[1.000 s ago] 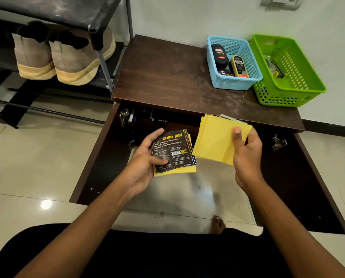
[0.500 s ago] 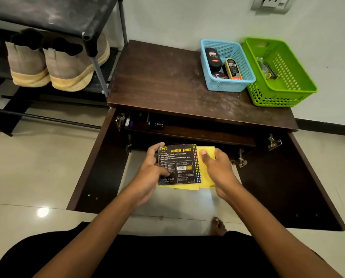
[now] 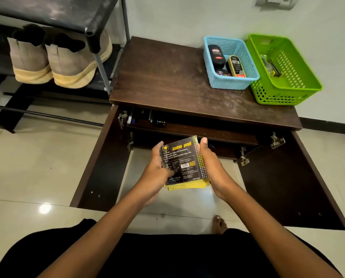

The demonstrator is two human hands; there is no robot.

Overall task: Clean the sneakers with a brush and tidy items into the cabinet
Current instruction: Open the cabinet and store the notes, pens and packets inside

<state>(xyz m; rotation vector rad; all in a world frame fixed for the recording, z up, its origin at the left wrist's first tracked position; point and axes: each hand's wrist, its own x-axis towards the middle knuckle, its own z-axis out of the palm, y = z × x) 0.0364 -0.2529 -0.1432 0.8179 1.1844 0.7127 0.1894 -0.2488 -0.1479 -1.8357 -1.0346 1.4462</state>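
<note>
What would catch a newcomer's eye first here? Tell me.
The black-and-yellow cube pad, held between the left hand and right hand before the open cabinet, draws the eye first. Next come the bright green basket and blue basket on its top, right side, then the sneakers on the rack at left.

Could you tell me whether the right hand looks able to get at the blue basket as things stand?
Probably yes: nothing stands between the right hand and the blue basket on the cabinet top, but it is helping the left hand hold the pad, so it must let go first.
</note>
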